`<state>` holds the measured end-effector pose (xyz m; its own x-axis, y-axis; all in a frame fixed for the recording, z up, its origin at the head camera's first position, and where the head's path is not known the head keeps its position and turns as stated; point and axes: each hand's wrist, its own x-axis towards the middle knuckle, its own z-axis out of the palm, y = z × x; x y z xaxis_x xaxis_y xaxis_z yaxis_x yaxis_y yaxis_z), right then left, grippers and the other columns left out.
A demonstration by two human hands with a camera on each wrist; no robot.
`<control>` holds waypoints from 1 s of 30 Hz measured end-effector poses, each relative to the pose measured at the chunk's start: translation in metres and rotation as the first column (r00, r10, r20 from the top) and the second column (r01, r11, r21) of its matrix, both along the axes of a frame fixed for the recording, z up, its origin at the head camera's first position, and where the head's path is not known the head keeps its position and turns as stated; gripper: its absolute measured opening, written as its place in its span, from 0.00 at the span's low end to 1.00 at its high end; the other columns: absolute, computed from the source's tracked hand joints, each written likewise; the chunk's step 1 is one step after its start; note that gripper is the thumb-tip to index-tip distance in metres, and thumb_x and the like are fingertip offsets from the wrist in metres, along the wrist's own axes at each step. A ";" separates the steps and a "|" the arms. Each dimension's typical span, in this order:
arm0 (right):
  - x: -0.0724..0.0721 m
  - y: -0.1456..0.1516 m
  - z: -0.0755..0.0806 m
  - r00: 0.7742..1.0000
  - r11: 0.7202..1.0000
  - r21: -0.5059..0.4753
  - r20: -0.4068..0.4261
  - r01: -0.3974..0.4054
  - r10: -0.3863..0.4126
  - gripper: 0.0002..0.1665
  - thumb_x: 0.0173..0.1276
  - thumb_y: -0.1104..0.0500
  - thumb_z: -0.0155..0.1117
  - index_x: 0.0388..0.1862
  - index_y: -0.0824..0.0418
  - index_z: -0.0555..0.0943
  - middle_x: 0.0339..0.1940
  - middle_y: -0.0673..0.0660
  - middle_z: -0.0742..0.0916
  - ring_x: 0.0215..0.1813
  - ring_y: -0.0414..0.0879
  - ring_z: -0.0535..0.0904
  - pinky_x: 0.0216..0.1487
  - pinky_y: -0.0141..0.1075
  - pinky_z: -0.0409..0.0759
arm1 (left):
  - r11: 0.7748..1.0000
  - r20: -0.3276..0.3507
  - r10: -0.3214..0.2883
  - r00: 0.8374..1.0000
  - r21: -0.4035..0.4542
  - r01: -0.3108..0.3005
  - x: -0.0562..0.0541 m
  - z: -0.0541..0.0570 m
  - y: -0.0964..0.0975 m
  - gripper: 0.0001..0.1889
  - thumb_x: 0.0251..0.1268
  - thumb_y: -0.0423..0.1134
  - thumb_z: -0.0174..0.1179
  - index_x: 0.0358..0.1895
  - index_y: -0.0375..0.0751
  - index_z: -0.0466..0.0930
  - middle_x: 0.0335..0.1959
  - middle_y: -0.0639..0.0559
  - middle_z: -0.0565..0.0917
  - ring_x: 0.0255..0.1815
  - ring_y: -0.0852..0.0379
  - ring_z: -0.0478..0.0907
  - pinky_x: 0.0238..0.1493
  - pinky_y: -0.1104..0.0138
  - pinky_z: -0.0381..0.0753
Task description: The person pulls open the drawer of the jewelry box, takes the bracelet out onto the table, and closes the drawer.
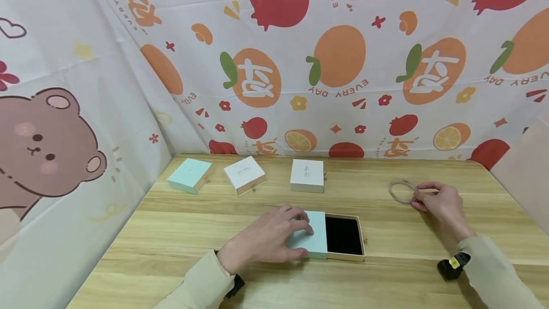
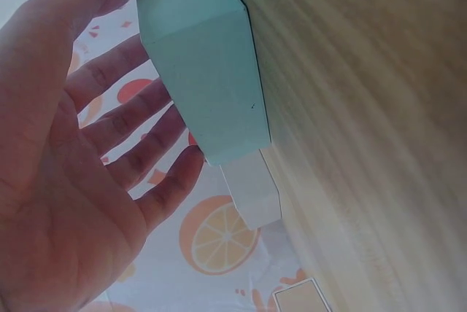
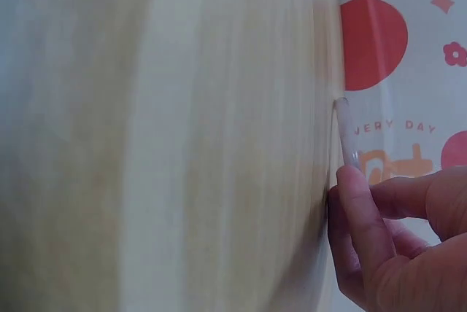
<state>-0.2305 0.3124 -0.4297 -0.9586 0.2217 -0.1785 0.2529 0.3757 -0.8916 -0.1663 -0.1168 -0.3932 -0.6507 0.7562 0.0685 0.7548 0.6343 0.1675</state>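
Note:
A mint-green slide box [image 1: 319,240] stands on the table with its drawer [image 1: 343,236] pulled out to the right. Black padding lines the drawer, and no item shows on it. My left hand [image 1: 274,236] rests on the mint cover, fingers spread over the top and thumb by the near edge. From the left wrist view, the thumb and fingers touch the edges of the mint box [image 2: 204,86]. To the right, my right hand [image 1: 442,204] pinches a thin, pale bangle [image 1: 400,200] at its right side, between thumb and fingers. The bangle [image 3: 349,130] appears edge-on in the right wrist view.
Along the back of the wooden table [image 1: 171,232] stand another mint box [image 1: 188,175], a white box [image 1: 244,174] and a second white box [image 1: 307,174]. Behind them hangs a fruit-print cloth [image 1: 296,51]. A bear-print cloth [image 1: 43,132] hangs at the left.

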 end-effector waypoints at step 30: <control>-0.014 0.008 -0.005 0.998 0.986 0.156 0.019 0.053 -0.057 0.25 0.73 0.59 0.63 0.60 0.76 0.80 0.24 0.42 0.86 0.26 0.29 0.83 0.31 0.27 0.84 | 1.000 -0.003 0.008 1.000 0.013 -0.008 0.001 -0.002 0.000 0.17 0.64 0.58 0.65 0.54 0.62 0.84 0.60 0.59 0.81 0.63 0.56 0.76 0.64 0.59 0.78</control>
